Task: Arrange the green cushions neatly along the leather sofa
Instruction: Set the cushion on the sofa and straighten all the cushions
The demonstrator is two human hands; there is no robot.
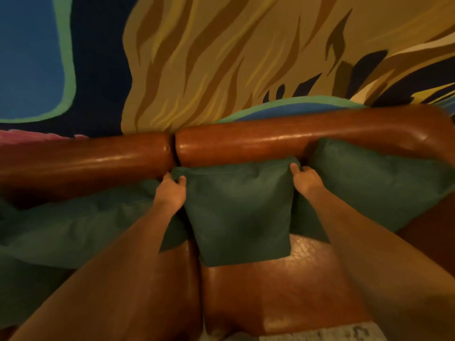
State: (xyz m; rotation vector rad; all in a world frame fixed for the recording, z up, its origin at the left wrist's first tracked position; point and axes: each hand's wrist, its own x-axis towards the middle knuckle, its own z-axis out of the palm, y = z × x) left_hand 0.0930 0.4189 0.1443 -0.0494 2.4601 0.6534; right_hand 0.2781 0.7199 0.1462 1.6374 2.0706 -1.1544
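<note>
Painted in blue, tan and dark bands, a wall mural is seen behind the brown leather sofa, whose padded back rail is taken as the landmark.

Progress: three green cushions are visible. The middle cushion is stood upright against the back rail, just right of the seam between the two rail sections, with its lower edge on the seat. It is pinched at both top corners: the left hand is closed on the left corner and the right hand on the right corner. The right cushion is leaned against the back rail near the sofa's right end, touching or just beside the middle cushion. The left cushion is laid lower, below the left rail section, slumped and not squared up.

Judged status: the middle cushion is being seated; release and straightening of the left cushion remain.

Containers: none is shown.
</note>
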